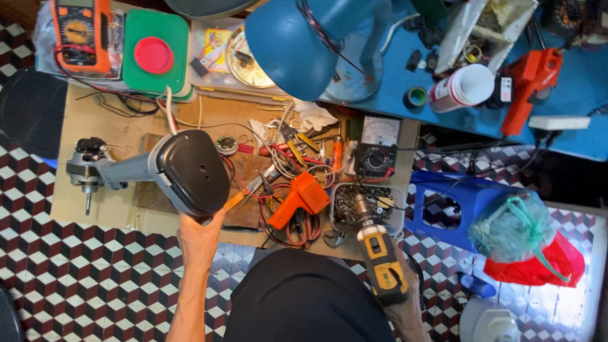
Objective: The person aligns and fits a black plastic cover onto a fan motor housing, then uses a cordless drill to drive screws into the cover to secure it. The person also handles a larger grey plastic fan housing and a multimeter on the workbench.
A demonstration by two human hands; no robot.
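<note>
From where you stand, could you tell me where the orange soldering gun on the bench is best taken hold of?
Grip the orange soldering gun by its pistol handle, the lower-left limb pointing toward the bench's near edge. Come from the near side, as that end lies free of the tangle of wires and pliers behind the body. The right hand holds the yellow drill, and the left hand steadies the grey fan base.

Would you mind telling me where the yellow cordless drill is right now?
In the head view, the yellow cordless drill is low and right of centre, held in the right hand, its tip over the clear tub of screws.
</note>
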